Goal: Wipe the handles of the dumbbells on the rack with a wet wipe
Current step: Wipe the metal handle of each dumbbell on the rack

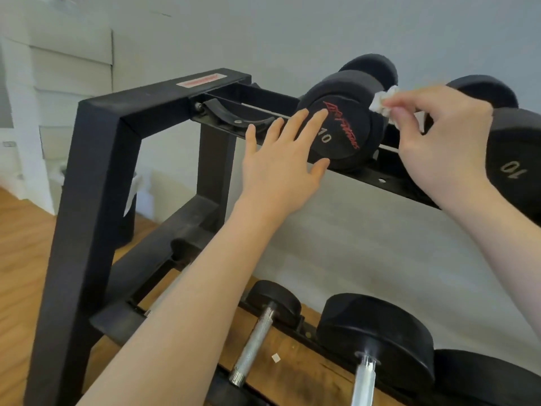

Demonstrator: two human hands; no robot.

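A black dumbbell rack (96,159) fills the view. On its top tier lies a black 10 dumbbell with red lettering (348,118); my left hand (281,159) rests flat against its near end, fingers straight. My right hand (439,139) pinches a crumpled white wet wipe (383,102) just above that dumbbell's handle, which is hidden behind the hand and the wipe. A second 10 dumbbell (515,159) sits to the right on the same tier. Two dumbbells with knurled steel handles lie on the lower tier, one (257,338) left of the other (366,373).
An empty black cradle (231,115) sits at the left end of the top tier. A white wall is behind the rack, stacked white boxes (58,83) stand at the left, and the floor (20,250) is wood. A small white scrap (275,358) lies on the floor under the rack.
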